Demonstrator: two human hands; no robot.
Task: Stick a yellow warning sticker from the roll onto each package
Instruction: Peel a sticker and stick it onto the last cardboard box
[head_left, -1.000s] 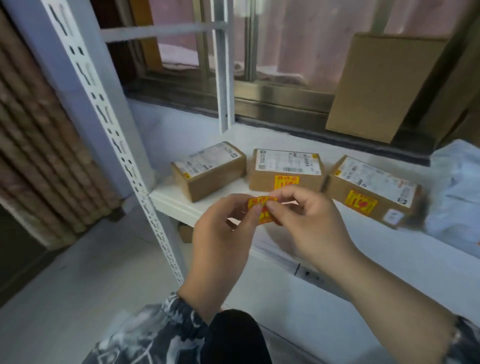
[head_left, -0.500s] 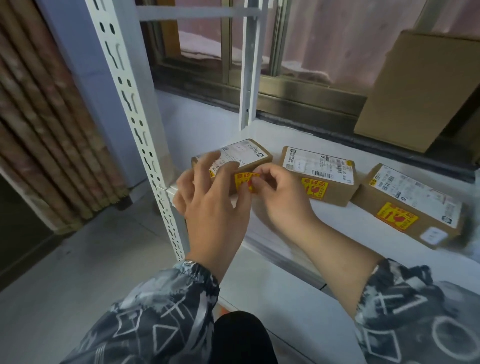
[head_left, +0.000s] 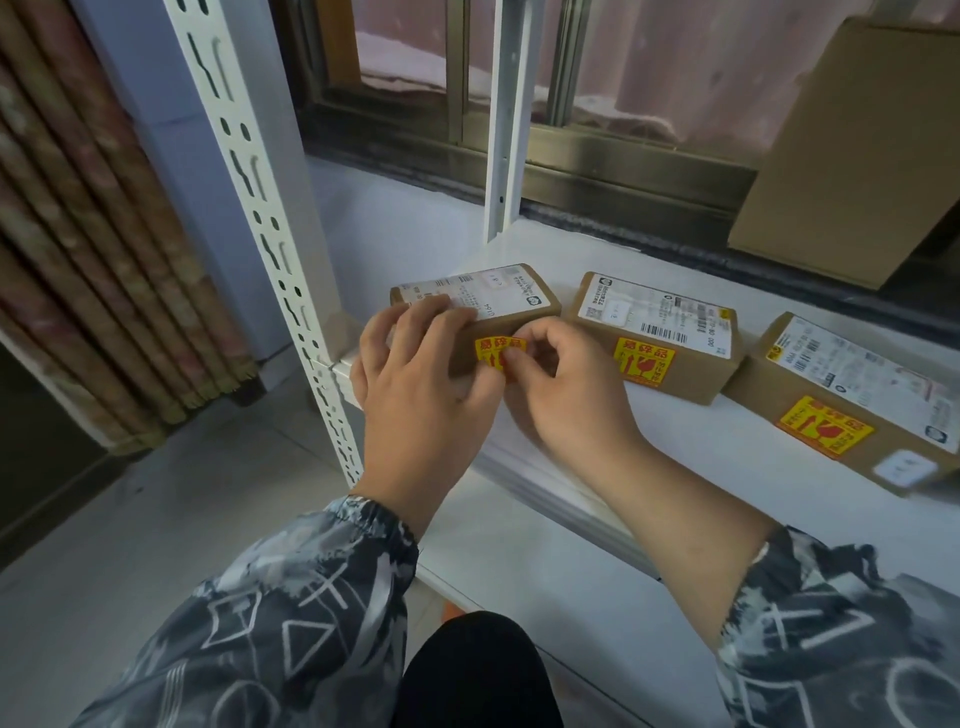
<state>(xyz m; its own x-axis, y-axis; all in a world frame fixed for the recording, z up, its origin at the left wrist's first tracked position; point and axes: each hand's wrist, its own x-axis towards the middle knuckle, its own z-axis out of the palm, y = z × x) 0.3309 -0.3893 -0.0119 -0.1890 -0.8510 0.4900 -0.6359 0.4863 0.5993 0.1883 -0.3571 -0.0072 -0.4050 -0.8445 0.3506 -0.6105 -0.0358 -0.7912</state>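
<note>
I press a yellow sticker with red marks (head_left: 500, 352) onto the near side of the left brown cardboard box (head_left: 511, 306).

My left hand (head_left: 415, 384) lies flat over the box, hiding part of it; my right hand (head_left: 563, 395) pinches the sticker. Two stickered brown boxes (head_left: 670, 332) (head_left: 831, 410) sit right, on the white shelf (head_left: 701, 467). A white holed post (head_left: 270, 228) stands left.

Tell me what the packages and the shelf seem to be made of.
Packages, such as the middle package: likely matte brown cardboard, with white paper labels. Shelf: probably white painted metal, judging by the slotted upright; its smooth board could be laminate.
</note>
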